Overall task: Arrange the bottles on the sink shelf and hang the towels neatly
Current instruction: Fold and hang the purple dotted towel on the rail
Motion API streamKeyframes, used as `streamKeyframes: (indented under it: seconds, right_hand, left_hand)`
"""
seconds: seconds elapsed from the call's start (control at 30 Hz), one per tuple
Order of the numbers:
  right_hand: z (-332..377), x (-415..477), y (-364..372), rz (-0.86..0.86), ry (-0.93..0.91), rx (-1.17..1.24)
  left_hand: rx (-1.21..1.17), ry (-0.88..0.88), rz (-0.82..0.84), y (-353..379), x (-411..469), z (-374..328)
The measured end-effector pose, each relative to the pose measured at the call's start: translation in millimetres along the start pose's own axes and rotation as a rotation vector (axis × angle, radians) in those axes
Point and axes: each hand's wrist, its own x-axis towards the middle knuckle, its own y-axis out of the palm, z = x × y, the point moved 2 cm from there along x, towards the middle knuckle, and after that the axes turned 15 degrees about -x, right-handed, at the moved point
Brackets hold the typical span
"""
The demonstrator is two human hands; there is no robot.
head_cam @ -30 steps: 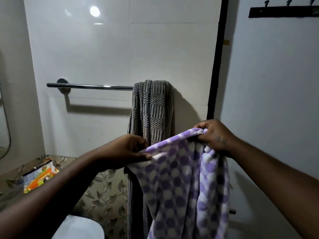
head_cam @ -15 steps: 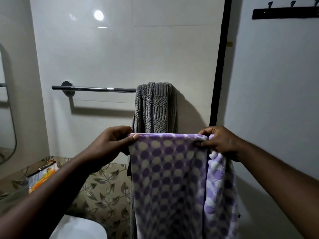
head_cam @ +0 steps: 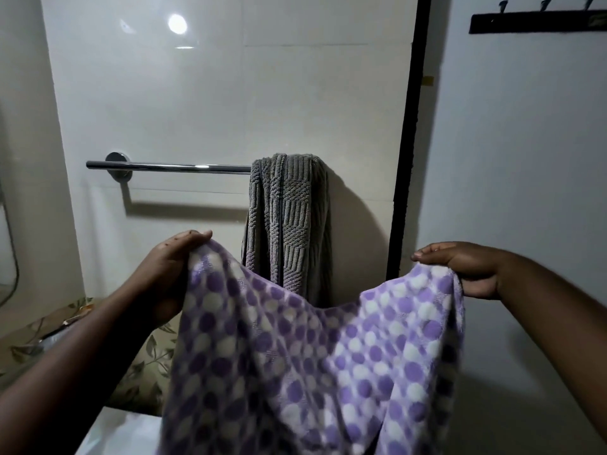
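Note:
A purple-and-white dotted towel (head_cam: 315, 362) hangs spread out in front of me. My left hand (head_cam: 170, 261) pinches its upper left corner and my right hand (head_cam: 466, 267) pinches its upper right corner. The top edge sags in a curve between them. Behind it a grey ribbed towel (head_cam: 289, 218) hangs bunched over the right end of a chrome towel rail (head_cam: 167, 166) on the white tiled wall. The left part of the rail is bare. No bottles are in view.
A black vertical frame (head_cam: 407, 142) divides the tiled wall from a plain wall at right with a dark hook rack (head_cam: 538, 23) high up. A mirror edge (head_cam: 8, 257) and a leaf-patterned ledge (head_cam: 144, 372) lie at left; a white fixture (head_cam: 121, 435) sits below.
My hands have moved apart, stretching the dotted towel from a narrow fold into a wide sheet whose top edge now sags. The grey towel has not moved.

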Motion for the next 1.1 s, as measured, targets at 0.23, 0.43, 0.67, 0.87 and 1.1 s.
streamKeyframes:
  seconds: [0.23,0.43,0.67,0.87,1.1]
  right_hand:
    - [24.4,-4.4,72.5,-0.213,-0.186,-0.108]
    - [38.1,-17.3,153.2,-0.301,-0.343,-0.032]
    - [39.2,-33.9,139.4,-0.180,-0.382,-0.171]
    - [40.0,-47.0,135.3,-0.544,-0.485,-0.567]
    - [38.8,-50.7,133.8,-0.555,-0.492,-0.596]
  left_hand:
    - [0.112,-0.112,0.259,60.0,-16.8,41.6]
    - [0.193,-0.154,0.330,112.0,-22.5,86.8]
    - [0.166,-0.094,0.174,105.6,-16.7,95.2]
    - [0.104,-0.068,0.111,112.5,-15.9,101.9]
    - [0.040,-0.101,0.121,114.2,-9.8,109.1]
